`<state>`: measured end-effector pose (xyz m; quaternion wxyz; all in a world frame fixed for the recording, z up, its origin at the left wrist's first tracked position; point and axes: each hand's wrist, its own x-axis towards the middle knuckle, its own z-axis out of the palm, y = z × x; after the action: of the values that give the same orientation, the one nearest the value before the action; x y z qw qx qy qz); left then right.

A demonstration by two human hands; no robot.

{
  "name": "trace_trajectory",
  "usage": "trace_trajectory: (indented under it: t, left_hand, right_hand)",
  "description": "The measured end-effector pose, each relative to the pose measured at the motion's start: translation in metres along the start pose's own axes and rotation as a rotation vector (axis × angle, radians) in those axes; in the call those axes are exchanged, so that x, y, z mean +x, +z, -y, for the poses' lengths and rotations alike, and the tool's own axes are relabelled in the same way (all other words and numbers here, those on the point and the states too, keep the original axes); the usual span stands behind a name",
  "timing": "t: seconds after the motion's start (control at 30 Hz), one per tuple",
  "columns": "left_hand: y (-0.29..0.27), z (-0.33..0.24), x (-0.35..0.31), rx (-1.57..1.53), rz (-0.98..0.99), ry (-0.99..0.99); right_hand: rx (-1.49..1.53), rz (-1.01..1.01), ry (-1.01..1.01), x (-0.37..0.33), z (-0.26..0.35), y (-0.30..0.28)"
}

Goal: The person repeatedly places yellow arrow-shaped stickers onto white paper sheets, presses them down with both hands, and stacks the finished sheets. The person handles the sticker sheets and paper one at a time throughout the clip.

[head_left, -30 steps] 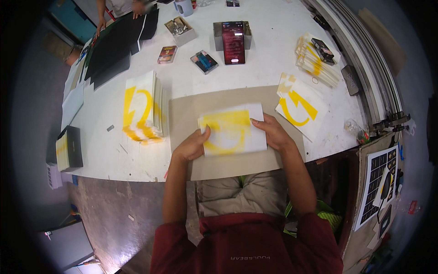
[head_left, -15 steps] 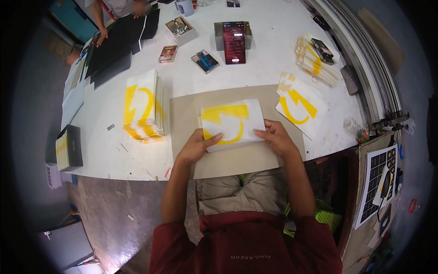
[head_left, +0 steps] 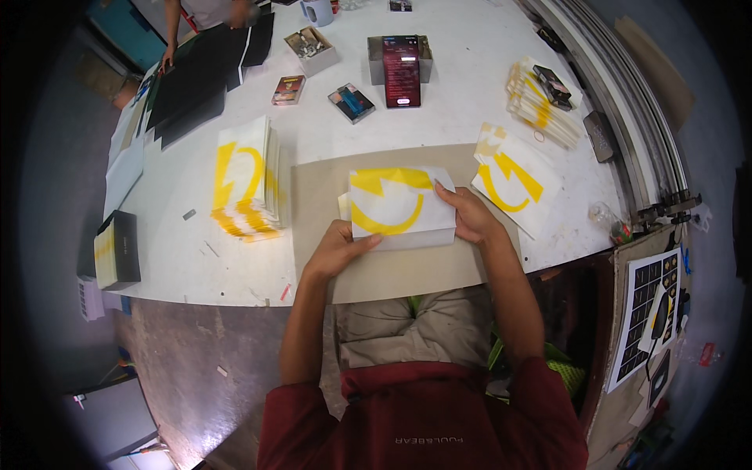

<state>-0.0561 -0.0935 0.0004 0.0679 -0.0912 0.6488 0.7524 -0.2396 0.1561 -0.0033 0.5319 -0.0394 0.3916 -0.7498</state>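
Note:
Between my two hands is a white paper sheet (head_left: 401, 205) with a yellow printed shape, held over a brown board (head_left: 376, 280). My left hand (head_left: 341, 249) pinches its lower left corner, thumb on top. Higher up, my right hand (head_left: 471, 213) grips the right edge, with the thumb on the printed face; its other fingers are partly hidden behind the paper. A pale edge of another layer shows at the sheet's left. On my left stands a thick stack of folded printed papers (head_left: 249, 180). To the right lie a few loose printed sheets (head_left: 513, 184).
A phone (head_left: 402, 74) leans on a grey box at the back. Nearby are a small box of metal bits (head_left: 309, 51) and two small packs (head_left: 352, 103). Another printed pile (head_left: 540, 106) lies far right beside a metal rail (head_left: 627, 117). A co-worker's hand (head_left: 168, 59) rests by black sheets (head_left: 188, 94).
My right hand has slid up the paper's right edge, its thumb now near the top corner. The sheet has levelled slightly. The co-worker's hand has shifted a little.

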Motion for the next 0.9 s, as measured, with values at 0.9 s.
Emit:
trace_trajectory:
  t: [0.9]
  left_hand:
    - [0.070,0.007,-0.021,1.075,-0.764,0.692]
  right_hand:
    - [-0.899,-0.540,-0.349,-0.024,-0.032,0.018]
